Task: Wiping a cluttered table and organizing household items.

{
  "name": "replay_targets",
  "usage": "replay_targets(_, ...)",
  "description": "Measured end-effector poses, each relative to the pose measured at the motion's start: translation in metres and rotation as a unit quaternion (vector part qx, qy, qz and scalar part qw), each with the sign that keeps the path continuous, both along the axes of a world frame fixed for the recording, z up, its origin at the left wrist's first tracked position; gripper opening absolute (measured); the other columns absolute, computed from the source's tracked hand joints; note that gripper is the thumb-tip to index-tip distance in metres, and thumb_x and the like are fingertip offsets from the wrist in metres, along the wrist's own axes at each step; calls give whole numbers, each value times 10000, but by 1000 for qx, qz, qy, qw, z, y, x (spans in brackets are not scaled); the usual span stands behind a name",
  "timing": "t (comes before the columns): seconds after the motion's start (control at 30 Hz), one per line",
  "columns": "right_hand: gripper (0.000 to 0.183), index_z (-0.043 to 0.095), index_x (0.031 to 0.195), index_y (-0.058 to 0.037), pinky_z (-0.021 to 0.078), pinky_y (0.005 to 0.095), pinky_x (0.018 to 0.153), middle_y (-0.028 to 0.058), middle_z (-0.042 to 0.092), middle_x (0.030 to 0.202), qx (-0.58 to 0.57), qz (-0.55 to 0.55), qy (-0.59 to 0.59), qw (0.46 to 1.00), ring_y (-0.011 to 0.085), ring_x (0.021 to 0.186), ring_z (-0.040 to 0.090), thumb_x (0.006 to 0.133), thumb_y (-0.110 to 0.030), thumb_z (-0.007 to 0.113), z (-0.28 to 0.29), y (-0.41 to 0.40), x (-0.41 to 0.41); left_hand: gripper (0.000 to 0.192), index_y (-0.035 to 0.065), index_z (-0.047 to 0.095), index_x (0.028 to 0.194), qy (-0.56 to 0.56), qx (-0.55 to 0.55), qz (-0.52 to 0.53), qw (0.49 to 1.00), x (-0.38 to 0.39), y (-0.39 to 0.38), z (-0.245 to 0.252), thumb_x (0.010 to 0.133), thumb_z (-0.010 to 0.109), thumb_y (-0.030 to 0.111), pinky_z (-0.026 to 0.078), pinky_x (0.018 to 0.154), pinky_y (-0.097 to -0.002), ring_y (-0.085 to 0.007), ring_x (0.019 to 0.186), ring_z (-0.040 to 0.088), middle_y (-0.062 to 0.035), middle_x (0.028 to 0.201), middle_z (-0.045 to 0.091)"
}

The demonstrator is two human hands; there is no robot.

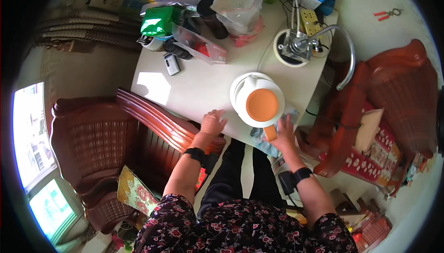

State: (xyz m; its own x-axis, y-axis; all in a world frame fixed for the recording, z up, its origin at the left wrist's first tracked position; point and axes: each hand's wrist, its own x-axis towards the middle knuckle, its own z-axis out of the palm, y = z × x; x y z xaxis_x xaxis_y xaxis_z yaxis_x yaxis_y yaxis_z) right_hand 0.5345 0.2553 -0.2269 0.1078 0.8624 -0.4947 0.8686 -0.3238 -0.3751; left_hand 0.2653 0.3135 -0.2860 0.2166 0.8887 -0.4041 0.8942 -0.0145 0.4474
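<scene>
A white jug-like kettle with a round orange lid and an orange handle stands on a round white base near the table's front edge. My right hand is beside the handle, its fingers spread over a pale blue patterned cloth. The thumb comes close to the handle, partly hidden behind it; contact is unclear. The cloth lies partly under the kettle and hangs at the table edge. My left hand is at the front edge of the table, fingers apart, holding nothing.
A curved metal faucet rises from an appliance with a round white base. Behind are a yellow power strip, a dark bottle, a clear plastic box and a green packet. Wooden armchairs flank the table.
</scene>
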Motion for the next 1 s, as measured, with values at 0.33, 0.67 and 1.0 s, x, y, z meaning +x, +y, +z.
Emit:
replay_targets(0.33, 773, 402, 1274, -127, 505, 459, 768, 208, 187, 1376, 48, -22, 6, 999, 473, 1092, 383, 595, -199, 764, -50, -42, -18, 658, -51, 396, 1279, -207, 41, 281, 936, -6, 84, 21, 765, 691, 233, 479, 727, -330, -199, 816, 616, -186, 965, 627)
replay_targets(0.67, 923, 159, 1355, -87, 462, 462, 821, 273, 402, 1150, 8, -37, -40, 998, 453, 965, 518, 626, -69, 726, -60, -62, -5, 708, 261, 268, 1325, -503, -85, 436, 741, 30, 182, 8, 765, 685, 143, 448, 665, -308, -157, 768, 570, -28, 993, 569)
replay_targets(1.0, 604, 511, 1154, -99, 472, 446, 805, 167, 426, 1216, 25, 137, 5, 990, 389, 970, 512, 582, -81, 703, -6, -45, 20, 735, 74, 311, 1368, -411, -62, 304, 857, -9, 203, 6, 748, 690, 180, 428, 843, -340, -196, 935, 570, -96, 1070, 588)
